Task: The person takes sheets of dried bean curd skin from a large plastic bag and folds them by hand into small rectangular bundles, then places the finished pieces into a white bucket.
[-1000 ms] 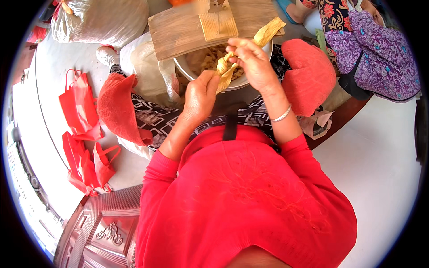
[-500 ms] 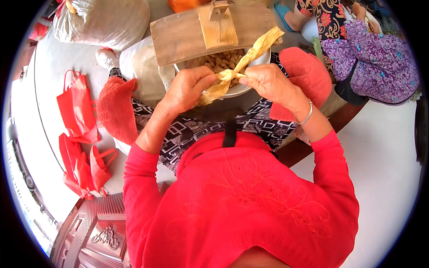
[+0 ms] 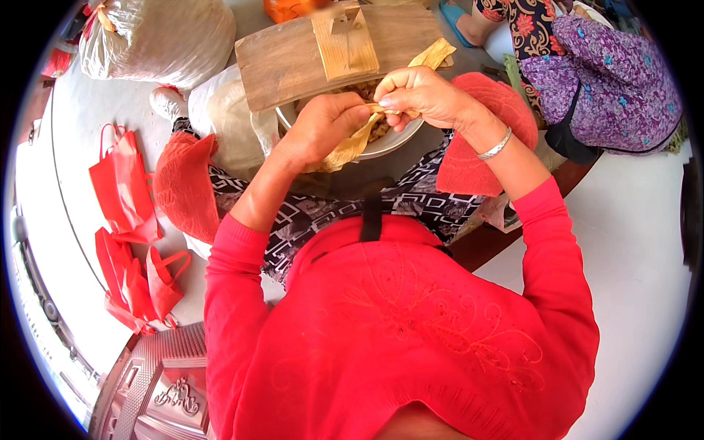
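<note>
A long, crinkled yellow strip [image 3: 350,149], like a dried leaf or husk, is stretched between my hands over a pale round basin [image 3: 394,149]. My left hand [image 3: 323,128] pinches it between thumb and fingers. My right hand [image 3: 425,99] has its fingertips closed on the strip at the middle, hiding most of the twist there. One tail hangs below toward my lap; the other end [image 3: 434,53] sticks out beyond my right hand. Brown-yellow pieces [image 3: 379,130] lie in the basin, partly covered by my hands.
Across the basin's far side rests a wooden board [image 3: 275,64] with a small block fixed on it. A stuffed whitish sack [image 3: 158,44] stands far left, red bags [image 3: 125,187] lie left. Another person in purple patterned clothing [image 3: 616,88] sits at right.
My right hand has moved left and up, closer to my left hand, closing over the loose knot that showed before. My left hand still grips the strip.
</note>
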{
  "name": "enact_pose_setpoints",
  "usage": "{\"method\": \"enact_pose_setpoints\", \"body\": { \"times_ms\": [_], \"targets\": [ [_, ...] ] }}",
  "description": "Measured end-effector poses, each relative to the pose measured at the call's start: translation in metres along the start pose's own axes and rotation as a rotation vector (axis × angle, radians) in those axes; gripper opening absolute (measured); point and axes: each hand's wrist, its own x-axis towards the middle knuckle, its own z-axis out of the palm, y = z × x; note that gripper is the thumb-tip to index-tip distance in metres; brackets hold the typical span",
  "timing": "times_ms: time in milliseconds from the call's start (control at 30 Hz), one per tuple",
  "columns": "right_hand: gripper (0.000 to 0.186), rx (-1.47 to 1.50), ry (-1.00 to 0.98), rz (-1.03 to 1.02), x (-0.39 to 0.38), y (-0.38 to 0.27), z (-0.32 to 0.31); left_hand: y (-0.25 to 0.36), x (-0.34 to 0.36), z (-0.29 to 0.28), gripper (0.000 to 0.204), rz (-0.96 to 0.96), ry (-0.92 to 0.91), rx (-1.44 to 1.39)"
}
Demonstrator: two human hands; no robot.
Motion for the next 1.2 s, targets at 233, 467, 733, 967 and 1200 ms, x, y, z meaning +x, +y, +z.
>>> {"method": "enact_pose_setpoints", "body": {
  "times_ms": [233, 467, 733, 967, 1200],
  "targets": [
    [0.015, 0.063, 0.124, -0.089, 0.006, -0.002, 0.006, -0.012, 0.006, -0.017, 0.024, -0.207, -0.041, -0.237],
    [0.014, -0.137, 0.396, -0.293, 0.045, 0.000, -0.008, -0.016, 0.031, -0.058, 0.018, -0.210, 0.117, -0.172],
    [0.011, -0.397, 0.546, -0.403, 0.068, 0.006, -0.012, -0.035, 0.057, -0.059, 0.015, -0.228, 0.209, -0.236],
    [0.012, -0.803, 0.672, -0.538, 0.077, 0.019, -0.008, -0.044, 0.070, -0.037, 0.021, -0.084, 0.363, 0.470],
    [0.010, -0.888, 0.709, -0.651, 0.068, 0.030, -0.001, -0.032, 0.055, -0.014, 0.021, -0.249, 0.507, 0.644]
  ]
}}
